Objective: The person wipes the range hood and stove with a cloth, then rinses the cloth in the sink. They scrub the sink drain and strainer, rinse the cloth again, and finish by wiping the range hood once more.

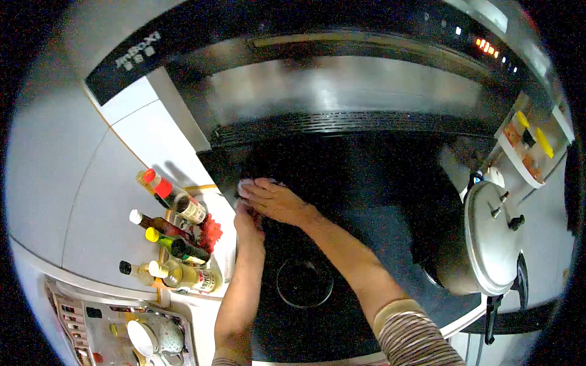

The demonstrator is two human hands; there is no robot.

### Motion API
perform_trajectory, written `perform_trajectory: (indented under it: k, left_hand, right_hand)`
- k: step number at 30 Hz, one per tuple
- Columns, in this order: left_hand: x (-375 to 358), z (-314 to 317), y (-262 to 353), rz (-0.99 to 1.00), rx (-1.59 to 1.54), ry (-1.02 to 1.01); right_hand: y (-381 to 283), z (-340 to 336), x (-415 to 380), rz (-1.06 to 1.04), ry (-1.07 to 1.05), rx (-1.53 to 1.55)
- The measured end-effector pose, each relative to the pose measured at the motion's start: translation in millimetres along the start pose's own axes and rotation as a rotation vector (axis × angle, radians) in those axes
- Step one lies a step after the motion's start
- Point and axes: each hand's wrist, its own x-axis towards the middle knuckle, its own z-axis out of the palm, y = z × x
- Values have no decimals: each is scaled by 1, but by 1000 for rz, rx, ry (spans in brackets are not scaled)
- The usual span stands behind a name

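My right hand (274, 201) lies flat with its fingers stretched out to the left, over the back left part of the black glass cooktop (360, 244). Beside its fingertips a small, pale, crumpled thing, like a cloth (245, 188), shows in part. Just below, my left hand (248, 221) touches or nearly touches the right one; its fingers are mostly hidden, and whether it grips the pale thing is unclear. A round ring mark (304, 283) is on the glass nearer to me.
Sauce and oil bottles (189, 277) stand left of the hands, by a red object (210, 233). A large pressure cooker (494, 238) stands at the right, its handles toward me. The range hood (342, 85) spans the top. Bowls (143, 338) sit in a rack at lower left.
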Motion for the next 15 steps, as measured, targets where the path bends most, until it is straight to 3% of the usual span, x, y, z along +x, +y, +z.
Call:
perform_trajectory:
  k: [3,4,6,8,9,12,14,15]
  left_hand:
    - [-34,26,-16,-274,-36,72]
    - [-36,38,-26,-166,84,-23]
    - [-43,66,-46,57,321,-222]
    - [-108,144,-41,542,612,-230]
    - [-114,165,-60,658,746,-347]
    - [-133,231,-97,917,1049,-676]
    - [-139,234,-135,1301,1162,-963]
    - [-141,233,-155,1251,1243,-1048]
  right_hand:
    - [14,5,-60,-131,-202,132]
    - [20,-2,-77,-41,-72,104]
    - [44,-27,-103,1,-130,-32]
    - [72,-71,-112,300,-420,300]
    - [72,-68,-130,538,-289,268]
    - [72,-61,-179,996,94,167]
    - [53,-55,-205,1258,211,201]
    - [42,-51,-215,1372,254,227]
